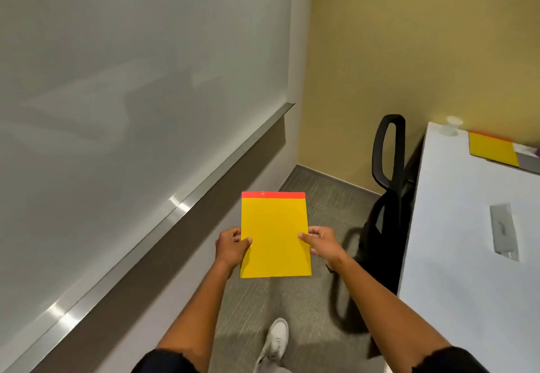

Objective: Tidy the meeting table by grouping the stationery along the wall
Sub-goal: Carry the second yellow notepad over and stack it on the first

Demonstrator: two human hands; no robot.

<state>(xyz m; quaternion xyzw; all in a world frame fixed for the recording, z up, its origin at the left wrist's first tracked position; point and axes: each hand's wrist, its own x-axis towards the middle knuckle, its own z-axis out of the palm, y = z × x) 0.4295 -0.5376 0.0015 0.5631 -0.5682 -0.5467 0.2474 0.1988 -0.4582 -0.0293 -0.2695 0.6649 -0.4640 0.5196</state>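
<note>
A yellow notepad [274,235] with a red top strip is held flat in front of me, above the carpet. My left hand [232,245] grips its left edge and my right hand [321,242] grips its right edge, thumbs on top. The white meeting table [455,241] stands to the right. At its far end, by the yellow wall, lies a second yellow pad [492,149] with a red strip, partly over a grey sheet [527,157], beside a small white cup-shaped object [451,125].
A black office chair [388,185] stands between me and the table's near left side. A large whiteboard [140,86] with a metal ledge runs along the left. A grey cable hatch [504,231] sits in the tabletop. My white shoe [274,340] is on the carpet.
</note>
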